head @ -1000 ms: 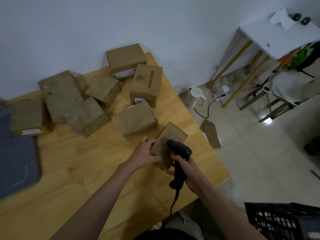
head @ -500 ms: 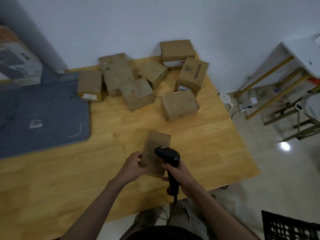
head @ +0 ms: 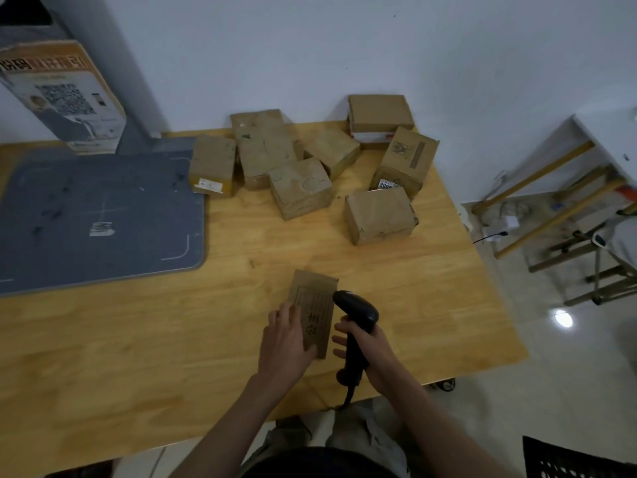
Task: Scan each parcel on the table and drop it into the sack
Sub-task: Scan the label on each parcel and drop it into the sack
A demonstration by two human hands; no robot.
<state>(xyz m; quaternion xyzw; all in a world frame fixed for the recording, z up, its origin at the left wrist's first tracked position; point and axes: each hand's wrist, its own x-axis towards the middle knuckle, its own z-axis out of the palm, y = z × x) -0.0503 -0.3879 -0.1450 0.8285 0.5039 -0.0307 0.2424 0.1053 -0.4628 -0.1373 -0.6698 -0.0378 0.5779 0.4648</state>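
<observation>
Head view now looks further left than a second ago: the grey mat (head: 100, 215) and a printed carton (head: 62, 94) standing against the wall have come into sight, while the white side table (head: 606, 132) has slid to the right edge. Both hands sit much as before. The left hand (head: 286, 343) grips the small flat parcel (head: 315, 313) along its left edge, fingers curled over its printed face, holding it tilted just above the wooden table (head: 138, 339) near the front edge. The right hand (head: 370, 350) is wrapped around the handle of the black scanner (head: 356, 326), whose head is touching or just beside the parcel's right edge. Seven more brown boxes (head: 300, 188) cluster at the table's far side by the white wall. A black crate (head: 579, 460) shows at lower right on the tiled floor.
</observation>
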